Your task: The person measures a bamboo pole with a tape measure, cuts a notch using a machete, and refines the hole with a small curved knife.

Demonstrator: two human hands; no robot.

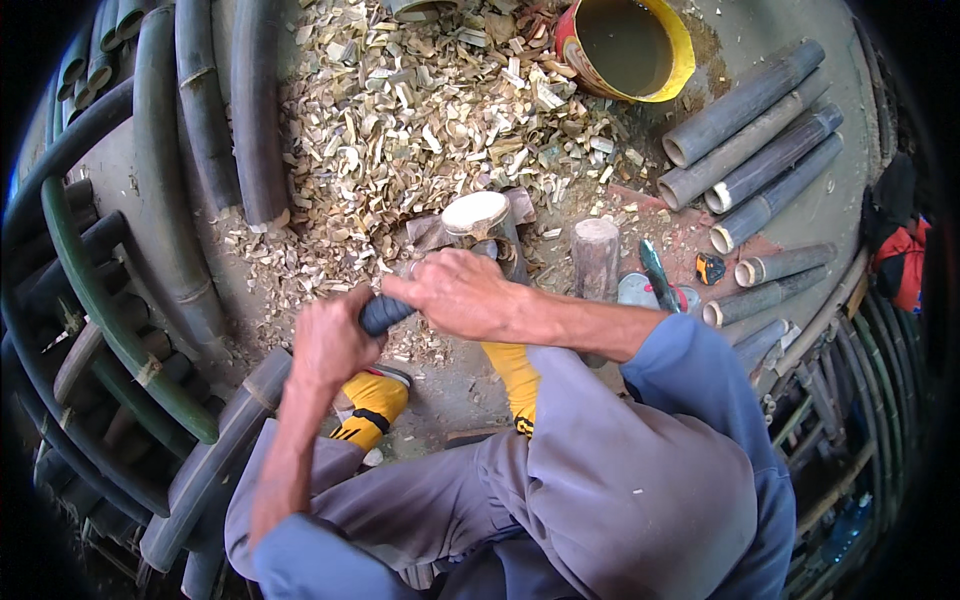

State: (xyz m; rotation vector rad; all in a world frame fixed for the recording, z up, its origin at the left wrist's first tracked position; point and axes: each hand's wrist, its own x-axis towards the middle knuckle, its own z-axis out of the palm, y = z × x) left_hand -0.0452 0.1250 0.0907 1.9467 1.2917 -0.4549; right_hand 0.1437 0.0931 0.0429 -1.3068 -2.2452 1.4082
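In front of my knees, my left hand (pixel 335 335) is closed around a dark grey cylinder with a ribbed, wrapped-looking surface (pixel 388 314). My right hand (pixel 462 292) is closed at its other end, fingers curled and partly hidden. Whether the cylinder is a tool's handle or a piece of bamboo, I cannot tell. Just beyond my right hand stands a short wooden block (pixel 476 212) with a pale cut top and a band around it. A long bamboo pole (pixel 215 465) slants past my left forearm, its upper end near my left hand.
Wood chips (pixel 430 120) cover the ground ahead. A yellow bucket (pixel 680 60) holds murky water. Cut bamboo tubes (pixel 745 105) lie at the right, near a log stump (pixel 597 255), an orange-black tape measure (pixel 710 268) and a dark blade-like tool (pixel 656 275). Bamboo poles (pixel 160 170) fill the left.
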